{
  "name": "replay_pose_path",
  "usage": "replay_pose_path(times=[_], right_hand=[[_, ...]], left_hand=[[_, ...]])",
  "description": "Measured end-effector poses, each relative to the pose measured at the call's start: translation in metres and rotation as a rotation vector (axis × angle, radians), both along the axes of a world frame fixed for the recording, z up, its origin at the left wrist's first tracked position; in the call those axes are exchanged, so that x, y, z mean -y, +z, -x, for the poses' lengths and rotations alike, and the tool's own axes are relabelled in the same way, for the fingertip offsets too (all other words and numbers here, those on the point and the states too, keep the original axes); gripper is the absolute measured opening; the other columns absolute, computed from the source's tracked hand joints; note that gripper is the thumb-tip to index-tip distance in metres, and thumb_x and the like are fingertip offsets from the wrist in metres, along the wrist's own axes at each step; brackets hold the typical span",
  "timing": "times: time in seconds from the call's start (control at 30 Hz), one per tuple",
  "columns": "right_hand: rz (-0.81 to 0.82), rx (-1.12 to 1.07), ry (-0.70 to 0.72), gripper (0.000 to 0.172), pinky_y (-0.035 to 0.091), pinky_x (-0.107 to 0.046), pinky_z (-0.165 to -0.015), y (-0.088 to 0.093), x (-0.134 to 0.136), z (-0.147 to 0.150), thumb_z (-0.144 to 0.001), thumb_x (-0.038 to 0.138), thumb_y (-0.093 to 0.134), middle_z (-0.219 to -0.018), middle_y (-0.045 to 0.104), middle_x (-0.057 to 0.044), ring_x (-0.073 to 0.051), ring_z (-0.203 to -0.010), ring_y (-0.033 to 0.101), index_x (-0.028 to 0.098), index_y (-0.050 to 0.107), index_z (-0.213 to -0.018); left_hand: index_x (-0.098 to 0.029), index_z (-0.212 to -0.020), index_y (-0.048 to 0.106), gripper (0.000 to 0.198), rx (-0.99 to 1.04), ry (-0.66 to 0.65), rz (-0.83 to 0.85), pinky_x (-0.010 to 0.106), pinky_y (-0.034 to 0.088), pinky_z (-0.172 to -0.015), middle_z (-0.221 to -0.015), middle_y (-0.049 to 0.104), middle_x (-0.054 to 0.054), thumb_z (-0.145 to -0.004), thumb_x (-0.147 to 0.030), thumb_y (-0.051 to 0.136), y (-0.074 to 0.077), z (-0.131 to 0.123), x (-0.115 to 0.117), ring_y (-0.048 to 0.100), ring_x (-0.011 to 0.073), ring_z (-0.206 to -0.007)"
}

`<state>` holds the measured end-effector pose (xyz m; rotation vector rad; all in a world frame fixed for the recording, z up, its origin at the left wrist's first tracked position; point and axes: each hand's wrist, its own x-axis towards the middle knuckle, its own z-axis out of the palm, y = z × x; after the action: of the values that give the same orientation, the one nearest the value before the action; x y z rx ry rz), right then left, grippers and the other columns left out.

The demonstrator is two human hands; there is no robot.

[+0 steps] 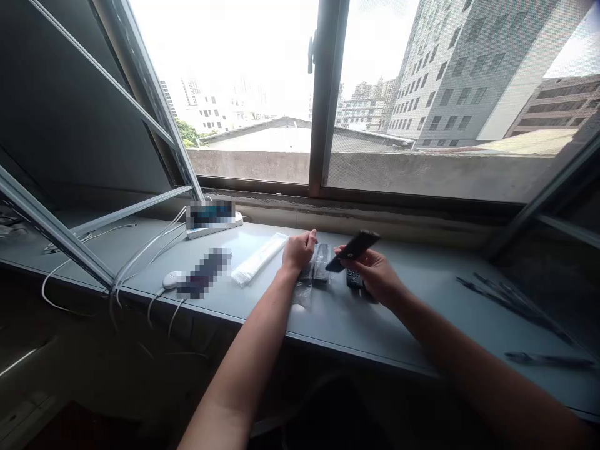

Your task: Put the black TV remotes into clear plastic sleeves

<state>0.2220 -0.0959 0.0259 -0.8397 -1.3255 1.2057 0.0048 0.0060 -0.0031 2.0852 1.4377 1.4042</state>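
My right hand (pixel 382 278) pinches a dark remote control (pixel 354 251), held tilted above the table. Beneath it lies another black remote control (pixel 355 279) with rows of buttons, partly covered by my right hand. My left hand (pixel 299 250) rests curled at the table, its thumb side up; what its fingers hold, if anything, is hidden. Just right of that hand, a dark remote in a clear plastic bag (pixel 321 267) lies on the table. A crumpled piece of clear plastic (pixel 301 295) sits below my left wrist.
Left of my hands lie a stack of clear plastic bags (pixel 260 259), a blurred phone-like thing (pixel 205 274), a white round charger (pixel 173 279) and a white power strip (pixel 215 229) with cables. Dark cables or rods (pixel 510 300) are at the right. Metal frames (pixel 159 119) flank the window.
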Motion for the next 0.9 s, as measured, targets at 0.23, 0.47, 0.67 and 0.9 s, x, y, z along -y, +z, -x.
replay_pose_path(times=[0.23,0.47,0.67,0.9], right_hand=[[0.255,-0.231,0.142,0.036,0.057,-0.032,-0.054,0.004,0.003,0.001,-0.098,0.046,0.078,-0.101,0.08,-0.008,-0.021,-0.067,0.073,0.024,0.074,-0.126],[0.397,-0.379,0.291,0.035,0.047,-0.027,-0.046,0.011,0.001,-0.004,-0.109,0.049,0.057,-0.082,0.069,-0.004,-0.015,-0.055,0.052,0.021,0.074,-0.124],[0.457,-0.391,0.186,0.02,0.056,-0.03,-0.054,0.009,0.0,-0.003,-0.101,0.04,0.072,-0.097,0.073,-0.008,-0.021,-0.076,0.065,0.023,0.077,-0.11],[0.414,-0.242,0.202,0.034,0.044,-0.034,-0.04,0.006,-0.005,-0.007,-0.102,0.056,0.064,-0.107,0.079,-0.014,-0.022,-0.065,0.062,0.023,0.073,-0.102]], left_hand=[[-0.023,-0.08,0.078,0.057,-0.006,-0.002,-0.01,0.032,0.038,-0.065,-0.067,0.072,0.003,-0.115,-0.05,0.043,0.0,0.001,0.0,0.064,0.018,-0.063],[-0.023,-0.083,0.08,0.058,-0.017,0.006,0.008,0.032,0.04,-0.066,-0.069,0.073,0.004,-0.116,-0.051,0.042,0.0,0.001,0.001,0.067,0.0193,-0.067],[-0.024,-0.082,0.08,0.057,-0.022,0.015,0.02,0.032,0.039,-0.066,-0.068,0.072,0.004,-0.115,-0.051,0.043,0.002,0.001,0.002,0.066,0.0196,-0.066],[-0.023,-0.084,0.081,0.058,-0.023,0.021,0.031,0.032,0.04,-0.067,-0.069,0.073,0.004,-0.115,-0.053,0.041,0.002,0.0,0.003,0.066,0.0197,-0.067]])
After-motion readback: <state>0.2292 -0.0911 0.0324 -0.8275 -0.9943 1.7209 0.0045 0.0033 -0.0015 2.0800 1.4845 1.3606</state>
